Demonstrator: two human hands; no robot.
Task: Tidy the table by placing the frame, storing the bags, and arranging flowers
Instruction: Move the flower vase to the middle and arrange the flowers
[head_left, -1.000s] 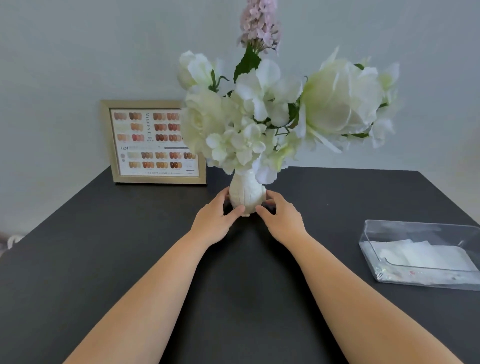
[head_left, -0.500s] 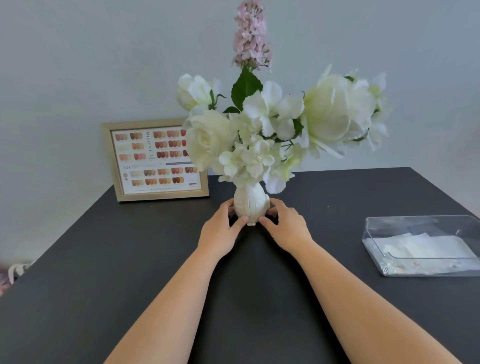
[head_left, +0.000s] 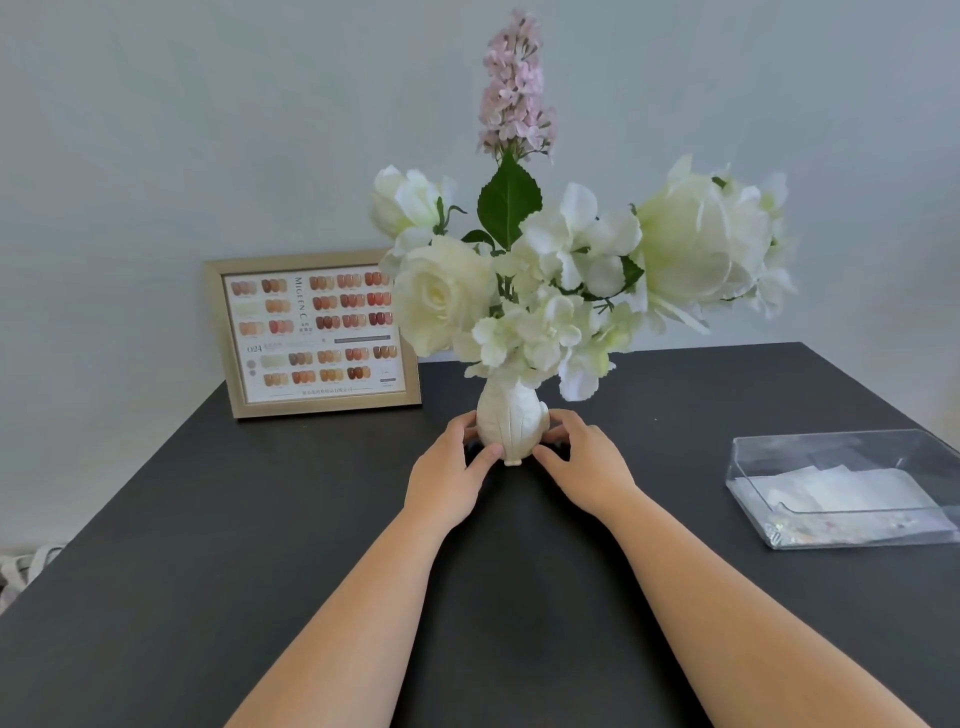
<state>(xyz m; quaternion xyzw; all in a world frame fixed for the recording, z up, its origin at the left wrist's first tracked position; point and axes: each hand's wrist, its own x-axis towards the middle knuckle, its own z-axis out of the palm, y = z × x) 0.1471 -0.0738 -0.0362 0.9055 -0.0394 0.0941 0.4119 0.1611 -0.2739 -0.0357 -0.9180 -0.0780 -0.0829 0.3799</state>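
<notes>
The white vase (head_left: 511, 428) is cupped low by left hand (head_left: 445, 475) and right hand (head_left: 584, 467), each grip curled round its belly; top-heavy flowers (head_left: 561, 291) are best steadied upright on the desk (head_left: 208, 571) before release.

Vase (head_left: 511, 418) stands mid-table (head_left: 208, 571), frame (head_left: 311, 332) behind-left, box (head_left: 852, 488) right.

Matt black table (head_left: 260, 571), clear plastic box (head_left: 810, 457)
</notes>
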